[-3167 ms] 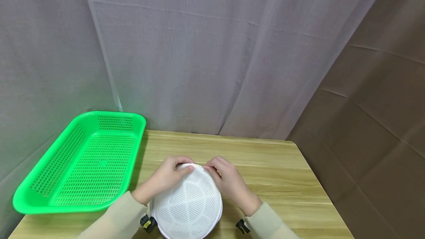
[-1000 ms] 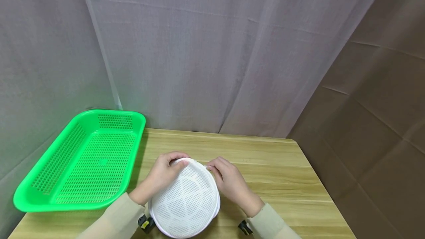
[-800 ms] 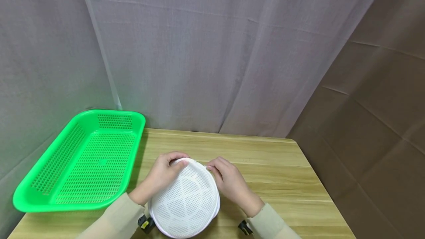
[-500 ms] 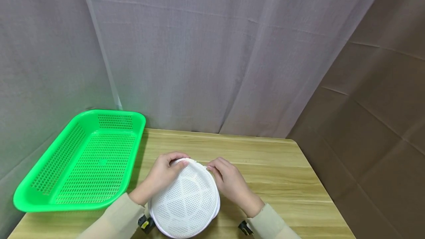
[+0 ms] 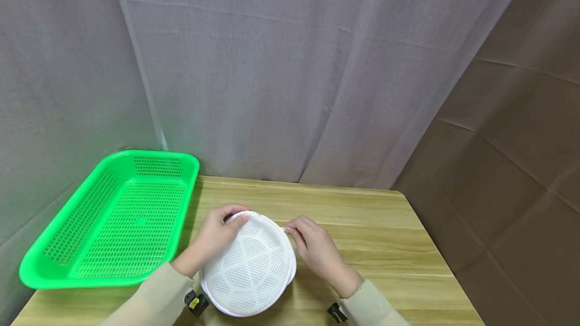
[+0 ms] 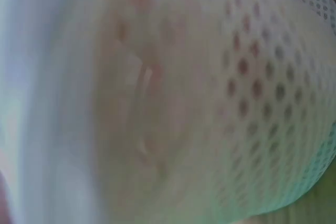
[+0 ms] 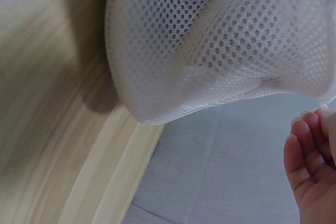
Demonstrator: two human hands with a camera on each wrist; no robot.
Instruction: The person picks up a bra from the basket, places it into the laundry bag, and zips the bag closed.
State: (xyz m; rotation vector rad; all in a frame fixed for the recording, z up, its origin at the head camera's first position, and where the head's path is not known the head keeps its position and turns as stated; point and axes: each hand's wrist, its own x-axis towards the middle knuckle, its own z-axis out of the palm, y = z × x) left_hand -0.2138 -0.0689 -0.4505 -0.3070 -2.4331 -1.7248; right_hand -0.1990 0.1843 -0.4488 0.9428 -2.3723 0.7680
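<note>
A round white mesh laundry bag (image 5: 249,270) is held up over the front of the table in the head view. My left hand (image 5: 216,235) grips its upper left edge, thumb on the near face and the other fingers behind. At the upper right rim, my right hand (image 5: 318,253) pinches a small white zipper pull between thumb and fingertips. The right wrist view shows the bag's mesh side (image 7: 210,45) bulging above the table, with the right-hand fingers (image 7: 310,156) at its edge. White mesh (image 6: 273,93) fills most of the blurred left wrist view.
On the left of the wooden table (image 5: 371,245) stands a green plastic basket (image 5: 183,225) with perforated walls. A grey curtain (image 5: 272,74) hangs behind the table, and a brown cloth (image 5: 507,165) hangs along the right side.
The bag and my left hand have shifted slightly left and away from me. My right hand, beside the left at first, has moved slightly right along the rim, widening the gap between them.
</note>
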